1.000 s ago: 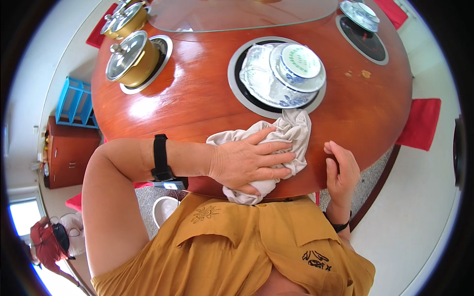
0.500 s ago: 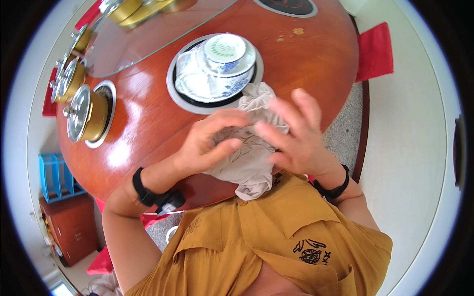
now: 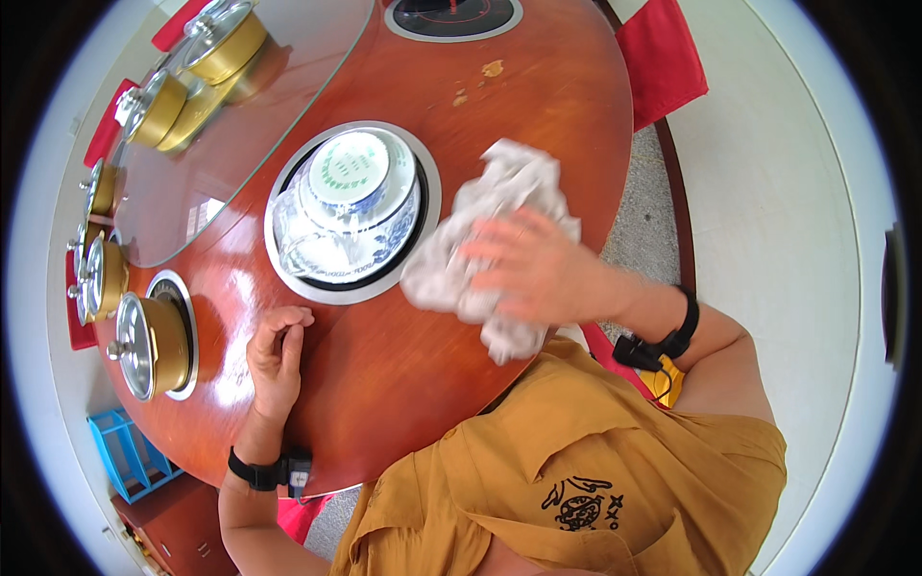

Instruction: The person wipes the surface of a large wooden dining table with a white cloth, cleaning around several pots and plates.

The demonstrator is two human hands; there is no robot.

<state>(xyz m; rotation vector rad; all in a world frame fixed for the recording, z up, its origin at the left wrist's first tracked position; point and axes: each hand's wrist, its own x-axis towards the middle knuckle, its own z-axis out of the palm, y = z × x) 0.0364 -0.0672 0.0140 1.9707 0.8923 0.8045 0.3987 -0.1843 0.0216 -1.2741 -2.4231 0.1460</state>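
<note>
A crumpled pale grey-beige cloth lies bunched on the wooden table near its right edge. On top of it is my right hand, its fingers over the folds and gripping them; hand and cloth are slightly blurred. My left hand rests on the tabletop left of the cloth, fingers curled in, with nothing seen in them. Between and beyond the hands stands a stack of blue-and-white dishes, a bowl upside down on top, partly in clear plastic wrap. The stack sits on a round black hob with a silver rim.
A glass turntable carries gold pots with glass lids. Another gold pot stands at the left by a second hob. Brown crumbs lie on the far tabletop. A red chair stands beyond the right edge.
My hands have parted. The left moved left and down to the tabletop and curled; the right came down onto the cloth, which is now spread further right of the dishes. The view has shifted.
</note>
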